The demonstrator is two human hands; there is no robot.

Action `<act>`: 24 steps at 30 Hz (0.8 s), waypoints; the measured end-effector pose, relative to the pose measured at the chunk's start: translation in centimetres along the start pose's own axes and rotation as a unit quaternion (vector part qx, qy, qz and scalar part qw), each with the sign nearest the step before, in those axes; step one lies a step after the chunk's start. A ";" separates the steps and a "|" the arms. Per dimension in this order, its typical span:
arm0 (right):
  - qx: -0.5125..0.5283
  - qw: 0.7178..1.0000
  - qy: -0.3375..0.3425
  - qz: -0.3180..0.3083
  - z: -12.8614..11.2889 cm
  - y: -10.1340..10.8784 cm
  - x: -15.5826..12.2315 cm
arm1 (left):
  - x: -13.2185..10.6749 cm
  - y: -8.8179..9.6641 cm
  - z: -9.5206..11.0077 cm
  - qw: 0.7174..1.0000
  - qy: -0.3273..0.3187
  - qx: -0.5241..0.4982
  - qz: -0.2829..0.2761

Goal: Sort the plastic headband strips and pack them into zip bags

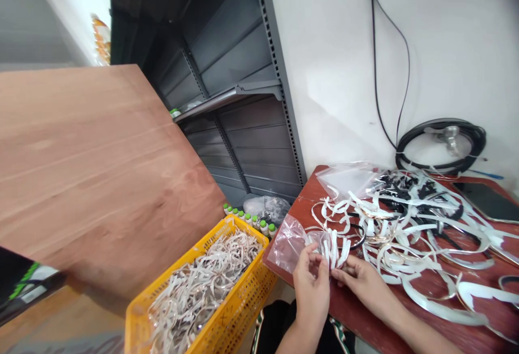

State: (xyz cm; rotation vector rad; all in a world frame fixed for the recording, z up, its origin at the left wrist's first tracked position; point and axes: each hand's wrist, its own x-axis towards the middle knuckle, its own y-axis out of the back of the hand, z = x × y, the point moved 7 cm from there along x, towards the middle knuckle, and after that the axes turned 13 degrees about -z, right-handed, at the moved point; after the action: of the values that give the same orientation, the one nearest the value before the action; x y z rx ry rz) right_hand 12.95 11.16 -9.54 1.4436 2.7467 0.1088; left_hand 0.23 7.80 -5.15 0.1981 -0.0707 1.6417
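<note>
A small bundle of white-wrapped strips (334,247) stands between my two hands at the near edge of the red table. My left hand (311,278) has its thumb and fingers closed at the bundle's left side. On the other side, my right hand (357,278) pinches the bundle low down. My fingers partly hide the strips' lower ends. A clear plastic bag (286,241) lies just left of the bundle, next to my left hand. Many loose thin hoops (389,240) with white wrapping, some gold-edged or black, spread over the table to the right.
A yellow basket (239,284) full of similar bagged strips stands left of the red table (340,311). Green-capped bottles (263,227) line up behind it. A phone (488,201), a coiled black cable (440,146) and a wooden board (101,165) are around; grey shelving (251,143) rises behind.
</note>
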 end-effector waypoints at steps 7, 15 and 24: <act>0.016 0.999 0.032 -0.012 -1.0 -0.1 -0.3 | -0.5 -0.1 -0.1 0.996 -0.002 0.086 -0.003; 0.057 0.997 0.043 0.000 -1.4 -0.2 -0.7 | -0.8 -0.4 1.3 0.993 -0.042 0.107 0.009; -0.183 0.980 0.072 0.038 -1.4 -1.1 -1.3 | -1.5 -0.7 2.4 0.992 -0.078 0.095 -0.009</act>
State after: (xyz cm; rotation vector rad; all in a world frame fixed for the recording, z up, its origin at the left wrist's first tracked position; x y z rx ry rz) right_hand 12.71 9.43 -8.21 1.4807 2.5887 0.7077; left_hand 1.21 6.00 -3.08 0.4721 -0.0310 1.6121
